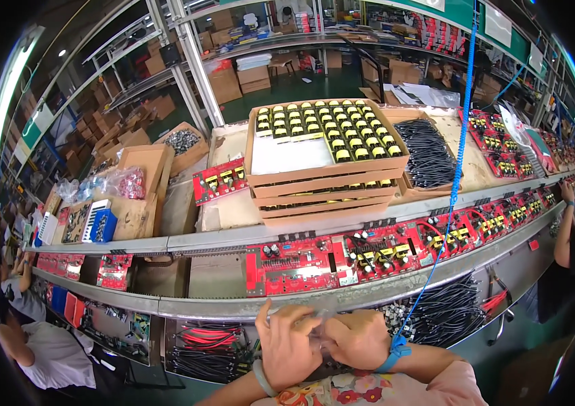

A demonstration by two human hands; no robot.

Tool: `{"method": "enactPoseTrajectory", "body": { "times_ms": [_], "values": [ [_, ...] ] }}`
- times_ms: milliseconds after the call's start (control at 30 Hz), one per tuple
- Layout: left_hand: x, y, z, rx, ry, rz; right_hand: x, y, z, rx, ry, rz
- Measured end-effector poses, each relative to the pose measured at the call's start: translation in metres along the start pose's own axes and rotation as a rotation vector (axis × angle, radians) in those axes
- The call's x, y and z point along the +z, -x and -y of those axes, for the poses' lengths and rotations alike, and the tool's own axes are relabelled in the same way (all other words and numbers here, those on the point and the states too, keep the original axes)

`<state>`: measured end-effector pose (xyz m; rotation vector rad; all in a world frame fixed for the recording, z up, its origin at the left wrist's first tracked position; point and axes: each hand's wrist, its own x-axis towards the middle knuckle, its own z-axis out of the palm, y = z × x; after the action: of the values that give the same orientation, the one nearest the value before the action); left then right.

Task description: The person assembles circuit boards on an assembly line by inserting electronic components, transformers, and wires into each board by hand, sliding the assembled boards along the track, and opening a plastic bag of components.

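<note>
My left hand and my right hand meet at the near edge of the conveyor line, in front of my chest. Between them is a crumpled piece of clear, thin plastic, pinched by the fingers of both; its exact kind is hard to make out. Some of the left fingers are raised and bent. A blue wrist strap with a cord circles my right wrist. Just beyond the hands, a red circuit board lies on the line, with more populated red boards to its right.
Stacked cardboard trays of yellow-and-black components stand behind the line. Black cables fill a box beside them. Below the line are bins of red and black wires and black cables. A coiled blue cord hangs across. Co-workers flank both sides.
</note>
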<state>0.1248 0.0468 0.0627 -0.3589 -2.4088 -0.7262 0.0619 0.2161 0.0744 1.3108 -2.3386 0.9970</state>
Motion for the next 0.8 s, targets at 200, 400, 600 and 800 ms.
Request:
{"method": "enactPoseTrajectory", "body": {
  "times_ms": [200, 400, 600, 800],
  "values": [
    [-0.031, 0.007, 0.01, -0.052, 0.056, 0.265, -0.012, 0.01, -0.007, 0.059, -0.082, 0.128],
    [-0.042, 0.008, 0.022, -0.093, 0.185, 0.503, -0.016, 0.029, -0.03, 0.354, -0.516, 0.276],
    [-0.048, 0.01, 0.032, -0.25, 0.404, 0.604, -0.019, 0.045, -0.049, 0.659, -0.857, 0.283],
    [-0.055, 0.02, 0.044, -0.369, 0.538, 0.792, -0.034, 0.049, -0.048, 1.045, -1.183, 0.306]
  ]
}}
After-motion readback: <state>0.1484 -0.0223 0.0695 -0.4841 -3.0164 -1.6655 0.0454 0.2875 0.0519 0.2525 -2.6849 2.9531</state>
